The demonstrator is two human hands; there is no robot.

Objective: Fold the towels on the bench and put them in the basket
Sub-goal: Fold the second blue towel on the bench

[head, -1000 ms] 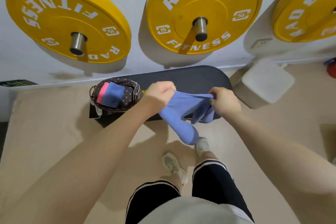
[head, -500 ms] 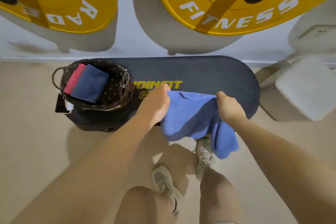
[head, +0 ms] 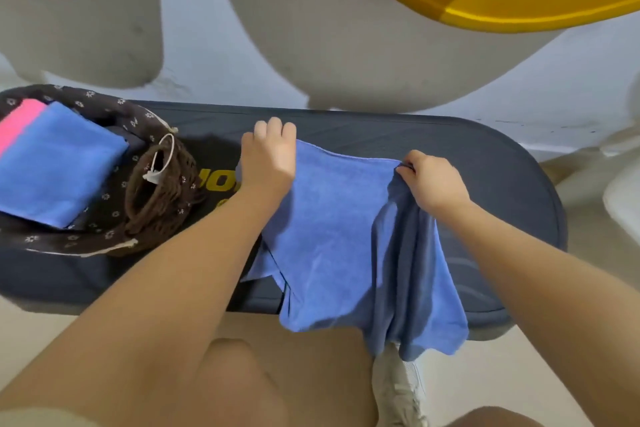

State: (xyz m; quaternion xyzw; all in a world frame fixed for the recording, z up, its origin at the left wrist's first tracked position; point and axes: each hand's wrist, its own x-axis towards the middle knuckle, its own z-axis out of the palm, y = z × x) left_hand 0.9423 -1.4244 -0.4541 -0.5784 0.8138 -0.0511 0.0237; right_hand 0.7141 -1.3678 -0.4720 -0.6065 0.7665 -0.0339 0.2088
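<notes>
Both hands gripping towel (head: 339,236) corners: left hand (head: 268,163), right hand (head: 433,180) | lay flat on surface (head: 485,163) | smooth right-side bunching before folding | basket (head: 152,191) next

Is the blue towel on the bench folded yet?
Not yet: the blue towel lies spread, both hands holding its far corners.
</notes>
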